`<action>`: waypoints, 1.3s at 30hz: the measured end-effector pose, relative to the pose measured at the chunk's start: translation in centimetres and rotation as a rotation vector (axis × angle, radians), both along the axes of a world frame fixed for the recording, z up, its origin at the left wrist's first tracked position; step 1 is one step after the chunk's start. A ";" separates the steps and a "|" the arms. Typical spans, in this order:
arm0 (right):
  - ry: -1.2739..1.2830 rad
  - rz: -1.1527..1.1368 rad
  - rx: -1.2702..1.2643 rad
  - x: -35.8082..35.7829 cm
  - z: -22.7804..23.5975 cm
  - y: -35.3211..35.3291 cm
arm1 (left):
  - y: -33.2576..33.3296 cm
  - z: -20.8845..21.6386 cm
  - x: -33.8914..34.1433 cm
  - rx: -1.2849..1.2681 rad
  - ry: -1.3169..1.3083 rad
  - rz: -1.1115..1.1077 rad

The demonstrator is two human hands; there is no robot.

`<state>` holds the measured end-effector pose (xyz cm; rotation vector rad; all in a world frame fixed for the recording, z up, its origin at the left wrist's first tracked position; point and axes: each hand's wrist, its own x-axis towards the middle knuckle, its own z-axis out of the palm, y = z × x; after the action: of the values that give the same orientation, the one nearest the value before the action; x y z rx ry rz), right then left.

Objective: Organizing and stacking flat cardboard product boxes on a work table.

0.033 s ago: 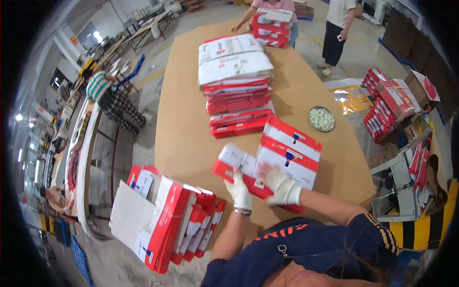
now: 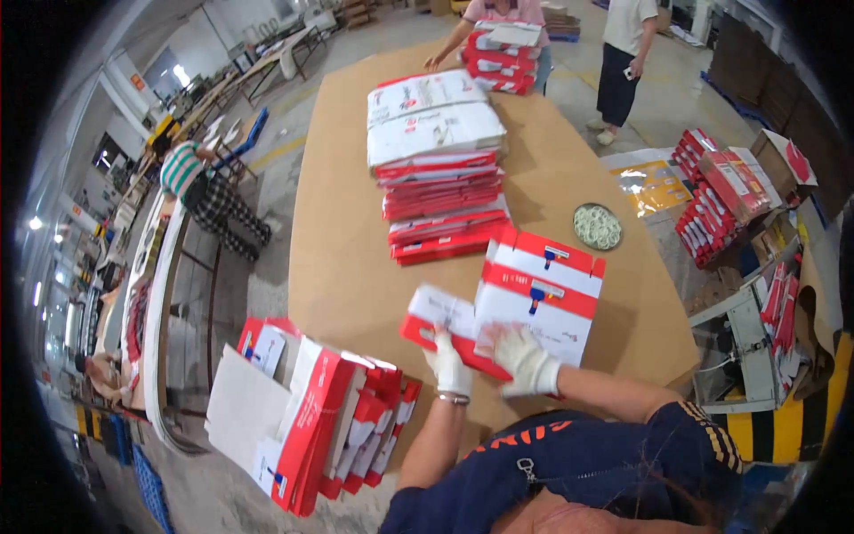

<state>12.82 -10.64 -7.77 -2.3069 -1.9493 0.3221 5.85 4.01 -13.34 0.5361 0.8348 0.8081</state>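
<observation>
A red and white folding carton (image 2: 556, 331) lies partly folded at the near edge of the table, with blue tool pictures printed on it. My left hand (image 2: 450, 367), in a white work glove, grips the low edge of its narrow left panel (image 2: 440, 307), thumb on top. My right hand (image 2: 527, 363), gloved too, lies with fingers spread on the carton beside the fold. A tall stack of flat cartons (image 2: 440, 191) stands just beyond. To my left, more opened cartons (image 2: 320, 418) lean together in a bundle.
A round dish of pale green rings (image 2: 597, 226) sits on the brown tabletop (image 2: 338, 178), right of the stack. At the far end a person (image 2: 503, 13) stands behind more cartons (image 2: 503, 58). Another person (image 2: 623, 62) stands beyond the table. Carton bundles (image 2: 712, 200) lie on the right.
Both hands and the carton's left panel have shifted slightly toward me. The right hand, blurred before, now shows sharply on the carton.
</observation>
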 end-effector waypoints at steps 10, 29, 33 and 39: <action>-0.042 0.015 0.021 -0.9 -13.3 -4.8 | -3.5 -5.9 -1.8 0.790 1.502 -0.209; 0.029 -0.002 0.177 -0.2 -14.0 -5.7 | 0.8 -7.2 1.5 1.815 1.215 -1.160; 0.030 0.023 0.165 0.2 -12.6 -8.5 | 2.8 -7.8 0.8 1.738 1.260 -1.079; -0.168 0.077 0.165 0.1 -12.8 -9.0 | 3.2 -8.6 0.2 1.649 1.187 -1.048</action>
<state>12.89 -19.64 -20.58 -2.2228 -2.0579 -0.0277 6.09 7.18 -21.94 2.8015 0.5446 -0.1179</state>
